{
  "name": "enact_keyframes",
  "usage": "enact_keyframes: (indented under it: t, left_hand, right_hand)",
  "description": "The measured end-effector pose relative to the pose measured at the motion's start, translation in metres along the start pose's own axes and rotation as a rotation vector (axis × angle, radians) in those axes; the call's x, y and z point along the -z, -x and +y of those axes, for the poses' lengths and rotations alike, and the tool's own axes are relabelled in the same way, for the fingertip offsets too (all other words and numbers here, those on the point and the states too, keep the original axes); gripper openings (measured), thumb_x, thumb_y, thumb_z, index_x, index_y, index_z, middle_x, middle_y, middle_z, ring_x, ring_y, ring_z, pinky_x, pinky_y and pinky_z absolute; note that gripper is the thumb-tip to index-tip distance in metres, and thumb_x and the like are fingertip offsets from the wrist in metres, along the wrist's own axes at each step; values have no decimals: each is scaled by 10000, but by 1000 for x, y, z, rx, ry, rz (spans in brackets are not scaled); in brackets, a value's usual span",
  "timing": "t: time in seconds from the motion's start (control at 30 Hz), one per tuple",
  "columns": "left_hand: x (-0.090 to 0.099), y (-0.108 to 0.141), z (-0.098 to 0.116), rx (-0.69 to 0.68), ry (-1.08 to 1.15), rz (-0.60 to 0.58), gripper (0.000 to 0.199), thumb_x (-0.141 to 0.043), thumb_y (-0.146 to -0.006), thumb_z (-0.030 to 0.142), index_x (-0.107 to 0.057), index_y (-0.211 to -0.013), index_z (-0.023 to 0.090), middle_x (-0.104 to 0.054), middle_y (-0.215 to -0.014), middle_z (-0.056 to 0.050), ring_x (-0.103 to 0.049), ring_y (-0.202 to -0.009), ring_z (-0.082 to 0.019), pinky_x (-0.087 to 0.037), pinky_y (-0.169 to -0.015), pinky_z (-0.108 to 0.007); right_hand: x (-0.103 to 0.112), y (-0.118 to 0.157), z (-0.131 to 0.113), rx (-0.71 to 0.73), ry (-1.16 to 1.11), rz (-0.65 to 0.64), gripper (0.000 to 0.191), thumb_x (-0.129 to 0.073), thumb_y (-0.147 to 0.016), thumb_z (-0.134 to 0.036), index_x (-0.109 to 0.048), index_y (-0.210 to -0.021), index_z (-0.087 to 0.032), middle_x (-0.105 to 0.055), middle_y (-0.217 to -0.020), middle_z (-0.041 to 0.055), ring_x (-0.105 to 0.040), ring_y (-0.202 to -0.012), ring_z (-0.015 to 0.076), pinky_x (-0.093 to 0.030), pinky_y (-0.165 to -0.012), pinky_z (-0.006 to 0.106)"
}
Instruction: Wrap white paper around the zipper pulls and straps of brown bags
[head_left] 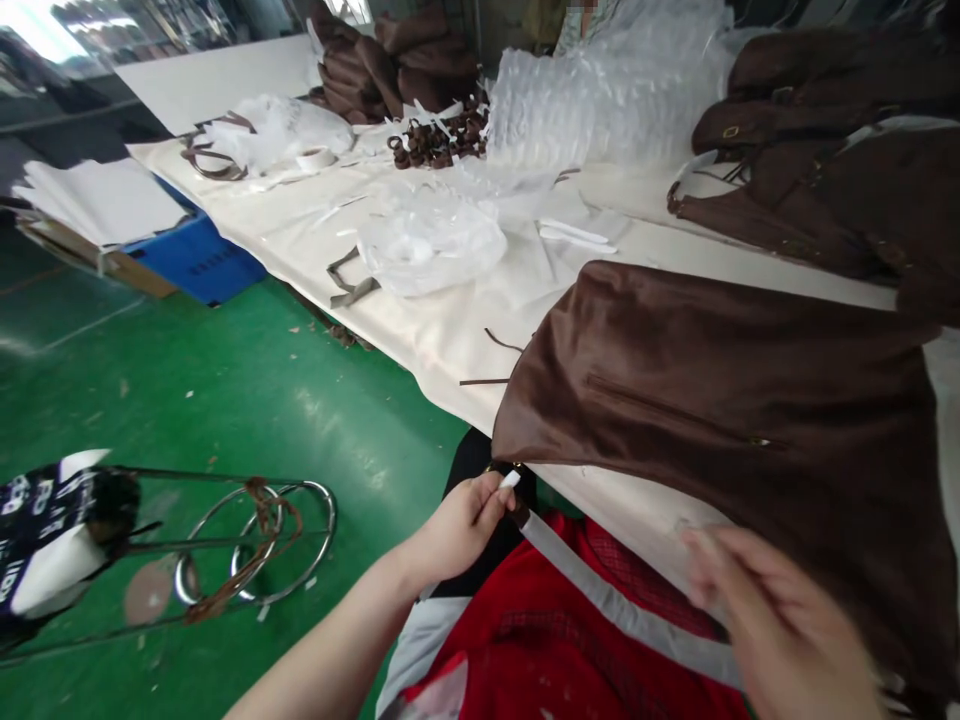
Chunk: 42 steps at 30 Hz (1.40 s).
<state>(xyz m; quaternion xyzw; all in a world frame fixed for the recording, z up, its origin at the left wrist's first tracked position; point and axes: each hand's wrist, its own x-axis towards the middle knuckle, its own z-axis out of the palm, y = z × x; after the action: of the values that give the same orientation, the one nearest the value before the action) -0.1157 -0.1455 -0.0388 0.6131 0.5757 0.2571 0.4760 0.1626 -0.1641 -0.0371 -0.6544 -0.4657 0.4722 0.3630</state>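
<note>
A large dark brown leather bag (712, 370) lies flat on the pale table, its zipper (759, 441) facing up. By the bag's lower left corner, my left hand (480, 512) pinches a small white strip (510, 481). From that corner a strap wrapped in white (600, 590) runs across my lap and passes behind my right hand (780, 610). That hand is blurred, with thumb and forefinger pressed together below the bag's front edge. Whatever is between those fingertips is too faint to name.
Clear plastic wrapping (431, 245) and a grey-green strap piece (352, 280) lie beyond the bag. More brown bags (840, 180) are piled at right, near a stack of clear plastic bags (600, 100). A metal stool (300, 540) lies on the green floor at left, near a blue box (202, 255).
</note>
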Motion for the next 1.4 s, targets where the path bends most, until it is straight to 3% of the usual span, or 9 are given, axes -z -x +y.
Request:
enact_keyframes:
  t: [0.13,0.27,0.43,0.6,0.7,0.83,1.1,1.3,1.4]
  left_hand:
    - [2,0,1,-30,-78,-20,261,-346,-966,320,-530,-856,171,-569,-796,-27,-514,-731,-142,-424,-696,-236]
    - [4,-1,-2,-38,-83,-48,244,-341,-964,292,-498,-820,172,-568,-769,-25,-507,-696,-138,-418,-676,-240]
    - [9,-1,-2,-26,-62,-65,282,-352,-961,328,-486,-768,171,-533,-725,-9,-477,-668,-132,-397,-652,-242]
    - [6,-5,-3,42,36,-17,440,-287,-971,463,-523,-753,163,-522,-701,-12,-464,-648,-131,-383,-627,-246]
    - [5,-10,-7,157,164,20,509,-299,-932,575,-512,-712,168,-428,-583,27,-368,-532,-106,-314,-517,-228]
    - [7,-13,-9,260,345,-53,512,-357,-875,642,-506,-731,174,-290,-509,83,-254,-448,-82,-229,-453,-211]
    - [9,-5,-4,25,-65,5,343,-299,-953,315,-562,-792,166,-538,-715,-14,-500,-672,-144,-403,-672,-251]
    - [11,0,0,-47,-87,10,388,-243,-986,329,-535,-784,173,-583,-772,-30,-540,-721,-152,-406,-693,-245]
    - [8,-3,-2,12,-126,37,383,-265,-986,348,-523,-758,180,-580,-725,-25,-530,-670,-146,-396,-663,-247]
  right_hand:
    - [-84,-32,-30,26,-178,-476,340,-575,-852,-523,-635,-852,-188,-524,-596,-19,-473,-529,113,-405,-509,231]
    - [-121,-41,-34,5,-203,-651,344,-569,-848,-512,-607,-790,-175,-474,-560,-41,-413,-489,92,-332,-468,216]
    - [-122,-44,-26,37,-107,-680,286,-565,-854,-442,-572,-713,-193,-422,-535,-53,-367,-481,96,-298,-458,223]
    - [-118,-52,-21,96,54,-639,256,-565,-843,-396,-625,-706,-188,-538,-585,-22,-456,-535,114,-357,-502,228]
    - [-113,-54,-17,7,38,-704,247,-560,-837,-405,-632,-759,-182,-567,-589,-22,-494,-511,111,-389,-501,225]
    - [-104,-50,-17,-81,-60,-705,252,-581,-825,-422,-604,-779,-175,-572,-601,-26,-519,-526,108,-412,-526,224]
    - [-102,-41,-29,7,-221,-683,266,-573,-857,-425,-626,-826,-165,-522,-582,-34,-456,-516,89,-359,-514,219]
    - [-118,-45,-33,3,-100,-712,283,-577,-832,-442,-612,-755,-172,-458,-529,-55,-394,-473,83,-314,-468,213]
    - [-119,-45,-30,11,-60,-705,268,-574,-832,-425,-612,-736,-178,-437,-509,-64,-380,-460,81,-297,-450,208]
